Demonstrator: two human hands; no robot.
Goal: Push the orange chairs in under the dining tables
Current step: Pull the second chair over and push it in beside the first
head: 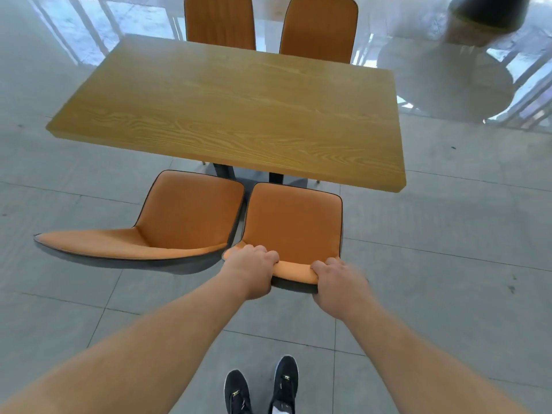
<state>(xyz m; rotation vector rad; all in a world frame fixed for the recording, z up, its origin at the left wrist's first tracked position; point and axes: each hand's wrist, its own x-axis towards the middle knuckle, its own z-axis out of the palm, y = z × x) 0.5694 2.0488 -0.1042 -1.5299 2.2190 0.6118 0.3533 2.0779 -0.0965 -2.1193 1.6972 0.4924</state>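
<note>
Grey tiled floor (pixel 448 222) fills a bright dining room, with glass and pale railings blurred along the far edge. At the centre stands a rectangular wood-grain counter (pixel 233 112) on dark legs. Two orange padded chairs with tall backs sit at its far side, at eleven o'clock (pixel 219 20) and one o'clock (pixel 319 26), both close against the edge.

On the near side, two more orange chairs remain out from under the counter. The orange chair with dark piping on the left (pixel 185 216) sits at eight o'clock, unheld and turned slightly off square. The orange upholstered chair on the right (pixel 294 222) sits at six o'clock, its front edge just short of the counter's near edge, almost touching its neighbour.

Both hands grip the top of this chair's backrest. The left hand (pixel 254 270) has its fingers (pixel 263 253) curled over the padded rim, clenched on it. The right hand (pixel 337 285) grasps the same rim further right, fingers (pixel 324 265) folded over the top.

Black shoes (pixel 260 386) stand on the tiles below.

The backrest rim looks softly cushioned over a stiff shell, giving a secure, non-slippery hold. The chair probably slides easily on smooth tile; an even two-handed push should keep it straight and clear of the counter legs.
</note>
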